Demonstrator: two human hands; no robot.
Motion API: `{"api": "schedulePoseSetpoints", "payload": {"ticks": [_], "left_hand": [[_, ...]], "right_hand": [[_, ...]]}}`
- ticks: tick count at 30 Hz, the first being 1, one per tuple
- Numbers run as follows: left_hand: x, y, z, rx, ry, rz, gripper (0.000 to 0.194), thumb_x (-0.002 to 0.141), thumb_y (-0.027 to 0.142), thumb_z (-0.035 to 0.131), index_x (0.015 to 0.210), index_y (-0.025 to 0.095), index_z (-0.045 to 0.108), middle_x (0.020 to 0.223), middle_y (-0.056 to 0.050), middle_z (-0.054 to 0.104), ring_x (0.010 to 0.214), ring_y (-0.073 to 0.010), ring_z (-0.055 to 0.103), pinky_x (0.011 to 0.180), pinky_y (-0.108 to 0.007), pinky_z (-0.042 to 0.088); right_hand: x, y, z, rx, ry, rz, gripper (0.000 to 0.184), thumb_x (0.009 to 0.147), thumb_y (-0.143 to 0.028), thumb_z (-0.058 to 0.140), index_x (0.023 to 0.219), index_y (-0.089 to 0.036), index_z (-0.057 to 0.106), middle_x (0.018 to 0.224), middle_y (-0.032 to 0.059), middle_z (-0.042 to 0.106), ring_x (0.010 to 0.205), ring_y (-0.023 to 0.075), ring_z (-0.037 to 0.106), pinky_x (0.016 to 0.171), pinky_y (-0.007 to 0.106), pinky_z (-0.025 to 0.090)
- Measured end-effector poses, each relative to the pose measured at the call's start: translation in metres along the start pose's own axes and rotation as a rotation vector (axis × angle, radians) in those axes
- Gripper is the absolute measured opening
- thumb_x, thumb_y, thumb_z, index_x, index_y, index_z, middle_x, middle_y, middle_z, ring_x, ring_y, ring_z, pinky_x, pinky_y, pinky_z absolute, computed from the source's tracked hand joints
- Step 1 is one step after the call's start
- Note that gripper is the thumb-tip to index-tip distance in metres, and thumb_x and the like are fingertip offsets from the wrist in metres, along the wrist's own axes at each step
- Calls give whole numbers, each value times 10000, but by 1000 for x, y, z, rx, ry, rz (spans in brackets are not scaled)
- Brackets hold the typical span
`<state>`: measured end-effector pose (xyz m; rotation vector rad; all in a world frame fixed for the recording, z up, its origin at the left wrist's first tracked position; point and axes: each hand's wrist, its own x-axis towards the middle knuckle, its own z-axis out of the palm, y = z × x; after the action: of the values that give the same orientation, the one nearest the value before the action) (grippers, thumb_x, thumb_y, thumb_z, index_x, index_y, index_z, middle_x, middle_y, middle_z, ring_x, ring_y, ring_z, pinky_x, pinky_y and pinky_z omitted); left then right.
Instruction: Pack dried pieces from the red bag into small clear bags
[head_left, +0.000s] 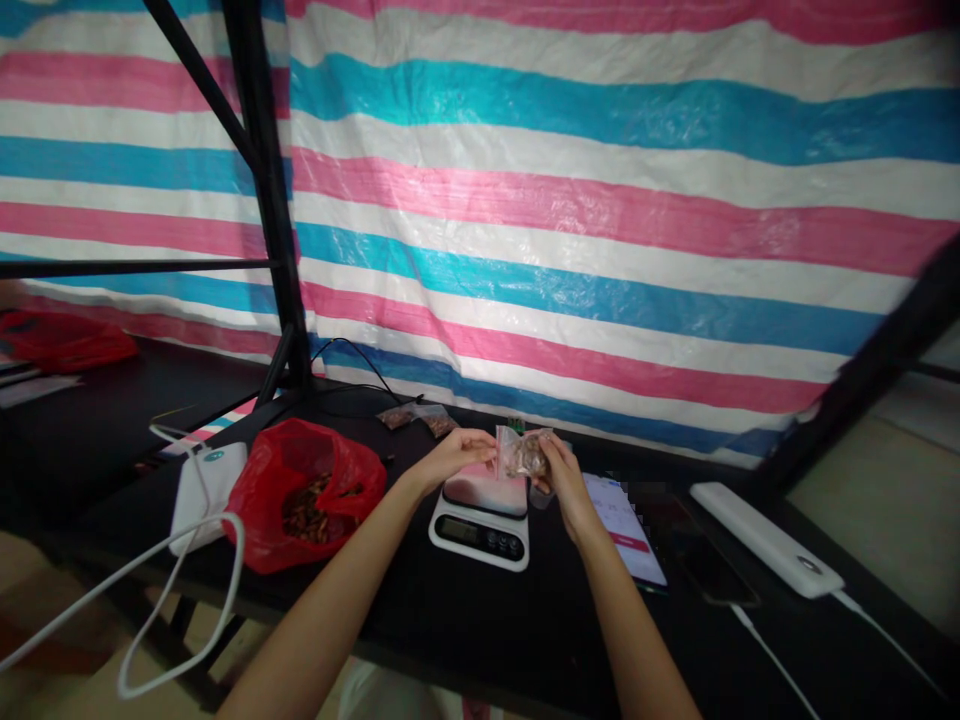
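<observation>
A small clear zip bag (525, 456) with brownish pieces inside is held sideways above the kitchen scale (477, 545). My left hand (459, 456) pinches its pink-edged zip end. My right hand (568, 484) is closed round the filled end. Beneath my hands, the scale's plate is partly covered from view; its dark display and buttons face me. Left of the scale, an open red plastic bag (259, 500) holds many small brown pieces. Behind the scale lie two filled zip bags, one (395, 417) beside the other (436, 421). A small clear container (540, 495) shows partly under my right hand.
A lit phone (626, 530), a dark phone (716, 568) and a white power bank (766, 540) with cables lie on the right of the black table (480, 640). A white box (210, 490) with a looping cable stands at left. Black frame posts (264, 200) and a striped tarp (562, 250) rise behind.
</observation>
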<state>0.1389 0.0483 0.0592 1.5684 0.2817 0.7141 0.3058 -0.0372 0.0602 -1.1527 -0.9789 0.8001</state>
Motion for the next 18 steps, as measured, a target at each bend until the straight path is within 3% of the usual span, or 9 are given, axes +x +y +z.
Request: {"api": "schedulePoseSetpoints", "payload": {"ticks": [4,7,10,12,14,16,18], "left_hand": [[-1,-1,1,48,-48,-27,291,664,365,692,740,87,649,625,-16,609,559,-83,521,566,-198,384],[-3,1,1,113,-81,-78,316,678,400,670,728,91,624,461,43,495,387,-40,381,421,-173,268],[-5,6,3,141,-105,-58,329,680,419,661,691,98,589,433,52,466,349,-30,332,384,-166,220],[-6,10,7,131,-33,14,331,692,424,647,670,105,563,457,34,498,366,-37,365,388,-163,234],[-6,14,11,105,96,94,327,724,427,613,669,115,534,498,13,539,396,-52,415,405,-166,263],[-7,16,15,120,208,172,315,745,419,591,672,121,521,545,1,559,434,-60,440,434,-173,286],[-8,15,20,220,236,228,306,744,400,596,652,115,534,538,20,518,450,-50,403,450,-175,267]], "right_hand": [[1,2,-2,-49,44,-13,380,671,-515,602,884,-201,591,632,-3,572,392,84,413,320,192,267],[3,9,-3,-87,50,-31,431,684,-537,577,967,-213,555,646,-3,583,377,90,397,320,206,272],[5,13,-3,-168,23,-106,438,737,-536,514,1039,-218,523,810,42,623,538,141,522,419,241,387],[4,12,-1,-263,111,-227,425,748,-512,517,1054,-218,506,943,70,614,737,181,564,569,282,451],[0,8,2,-344,155,-334,350,761,-481,528,983,-211,519,925,61,603,811,185,551,684,302,446],[-6,3,6,-374,-21,-344,267,808,-459,485,828,-199,539,776,26,584,740,163,541,696,287,426],[-11,0,10,-387,-251,-288,336,847,-464,423,688,-187,525,628,-7,519,618,136,499,617,256,397]]}}
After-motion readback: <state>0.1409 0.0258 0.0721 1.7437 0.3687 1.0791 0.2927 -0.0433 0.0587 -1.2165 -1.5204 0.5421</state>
